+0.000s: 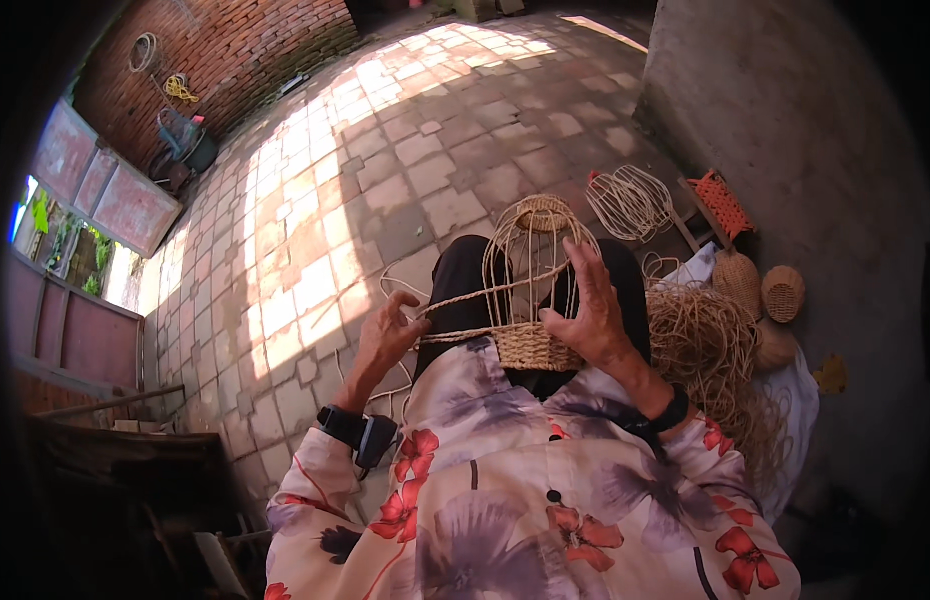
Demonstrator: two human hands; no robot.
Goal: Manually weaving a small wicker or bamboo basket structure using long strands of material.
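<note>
An open cage-like frame of pale rods [500, 260] rests on my lap, with a woven band [535, 346] nearest me and a small woven ring [543, 212] at the far end. My left hand [390, 332], at the left of the frame, pinches two braided straw cords [463, 298] that run to it. My right hand [595, 305] grips the frame's right side, thumb at the woven band and fingers up along the rods. A loose tangle of straw cord [703, 335] lies just right of my leg.
Beside the wall [725, 90] at right are a coil of cane [627, 203], an orange woven piece [720, 204] and several small baskets [783, 293]. Paving [415, 150] spreads ahead. At left are metal gates [80, 340], a brick wall [235, 50] and a dark bucket [200, 152].
</note>
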